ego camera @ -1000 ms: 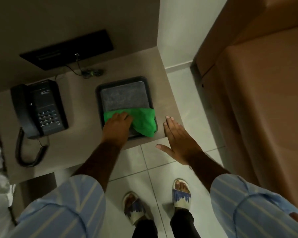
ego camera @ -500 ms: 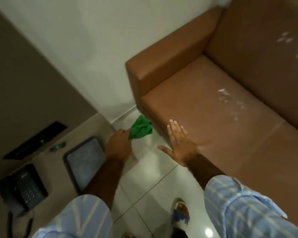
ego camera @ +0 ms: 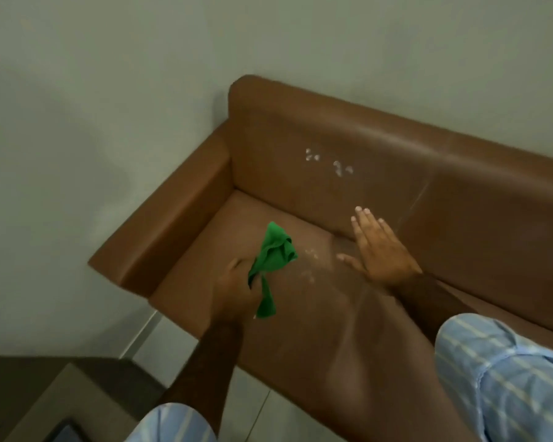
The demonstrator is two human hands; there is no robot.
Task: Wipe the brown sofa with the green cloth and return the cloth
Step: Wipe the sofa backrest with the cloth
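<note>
The brown sofa (ego camera: 380, 173) fills the middle and right of the view, set against a pale wall. White specks mark its backrest (ego camera: 329, 162) and its seat (ego camera: 310, 263). My left hand (ego camera: 237, 288) is over the seat's left part and grips the crumpled green cloth (ego camera: 273, 253), which sticks up and hangs down from my fist. My right hand (ego camera: 380, 250) is flat and empty, fingers spread, above the seat near the backrest, right of the seat specks.
The sofa's left armrest (ego camera: 173, 224) stands close to the wall. A side table's corner (ego camera: 45, 403) with the dark tray's edge (ego camera: 61, 433) shows at the bottom left. Tiled floor (ego camera: 268, 416) lies between table and sofa.
My left hand lifted the green cloth off the tray and carried it right, over the sofa seat. My view turned from the table to the sofa. My right hand moved over the seat, still open.
</note>
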